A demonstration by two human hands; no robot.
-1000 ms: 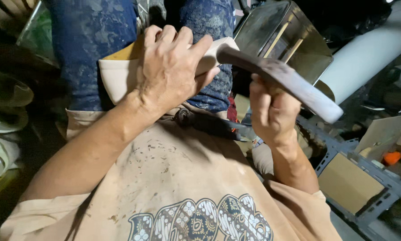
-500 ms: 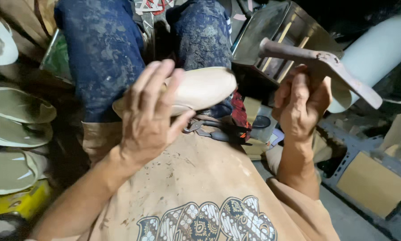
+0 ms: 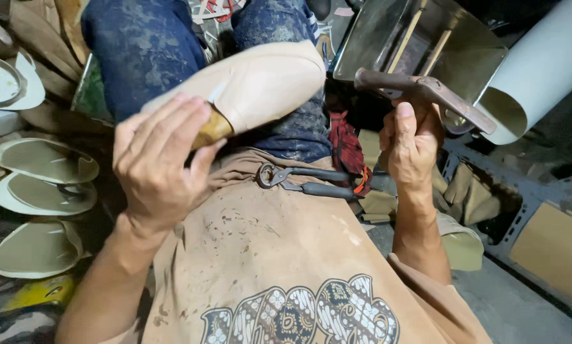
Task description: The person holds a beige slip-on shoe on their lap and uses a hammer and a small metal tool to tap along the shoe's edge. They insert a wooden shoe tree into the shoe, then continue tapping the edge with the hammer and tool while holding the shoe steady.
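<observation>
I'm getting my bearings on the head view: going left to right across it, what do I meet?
Stack of pale insoles → left hand → beige shoe on the lap → pincers on the apron → right hand → hammer → white roll.

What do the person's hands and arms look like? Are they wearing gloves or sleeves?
No gloves. Both the left hand and the right hand are bare, with no rings or watch showing. The forearms are bare too, with no sleeves reaching them. A stained tan apron with a dark patterned print covers the lap.
</observation>
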